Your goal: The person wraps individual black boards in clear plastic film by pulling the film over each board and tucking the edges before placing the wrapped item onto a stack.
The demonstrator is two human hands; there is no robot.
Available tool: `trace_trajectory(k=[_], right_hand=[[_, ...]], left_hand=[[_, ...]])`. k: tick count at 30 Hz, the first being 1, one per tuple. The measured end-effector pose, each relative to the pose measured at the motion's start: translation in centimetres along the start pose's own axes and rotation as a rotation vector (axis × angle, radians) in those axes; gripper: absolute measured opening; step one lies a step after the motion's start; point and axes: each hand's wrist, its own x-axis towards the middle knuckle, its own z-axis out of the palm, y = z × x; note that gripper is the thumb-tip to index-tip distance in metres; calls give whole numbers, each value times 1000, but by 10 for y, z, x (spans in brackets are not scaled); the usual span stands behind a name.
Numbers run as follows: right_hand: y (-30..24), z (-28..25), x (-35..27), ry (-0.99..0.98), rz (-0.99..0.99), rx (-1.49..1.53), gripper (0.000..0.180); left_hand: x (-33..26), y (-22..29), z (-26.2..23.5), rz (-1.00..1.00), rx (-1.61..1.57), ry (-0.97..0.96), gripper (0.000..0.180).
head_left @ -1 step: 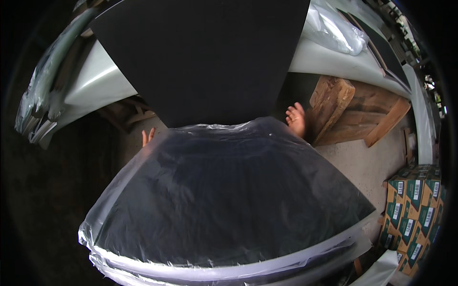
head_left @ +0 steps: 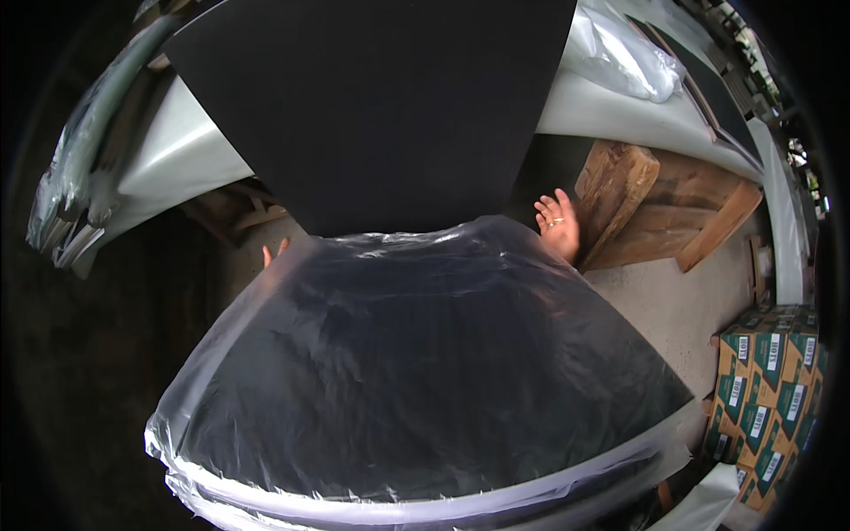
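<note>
A large, flat black panel (head_left: 381,115) stretches away from me at the top middle. Clear plastic film (head_left: 425,372) covers its near part, wrinkled along its far edge and bunched into pale folds at the bottom. My right hand (head_left: 558,226) shows past the film's far right corner, fingers spread and a ring on one of them, holding nothing. Across from it, fingertips of my left hand (head_left: 276,252) stick out beside the film's far left corner, stretched and apart. The rest of that hand and both forearms lie under or behind the film, blurred by it.
Wooden boards and a frame (head_left: 655,203) lie to the right on the pale floor. Stacked printed cartons (head_left: 766,398) stand at the lower right. Plastic-wrapped sheets (head_left: 181,146) lie at the far left; more film (head_left: 629,66) covers a surface at the far right.
My right hand has shifted slightly right, and more of its palm and fingers shows. The left fingertips have moved only a little. The panel and film look nearly the same.
</note>
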Motion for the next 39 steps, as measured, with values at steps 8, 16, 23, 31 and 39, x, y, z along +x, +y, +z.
trace_trajectory(k=[8, 16, 23, 31, 39], right_hand=[[1, -19, -45, -713, 25, 46, 50], [-1, -43, 35, -652, 171, -1523, 29], [-195, 98, 123, -155, -897, -1176, 20], [-180, 166, 211, -660, -500, -1332, 35], [-200, 130, 293, 26, -70, 10, 21]], left_hand=[[-10, 21, 3, 56, 312, 25, 41], [-31, 42, 28, 21, 765, -247, 48], [-40, 172, 46, -78, 710, -442, 60], [-83, 287, 146, 505, 385, -1481, 60], [-74, 237, 161, 311, 730, -1218, 55]])
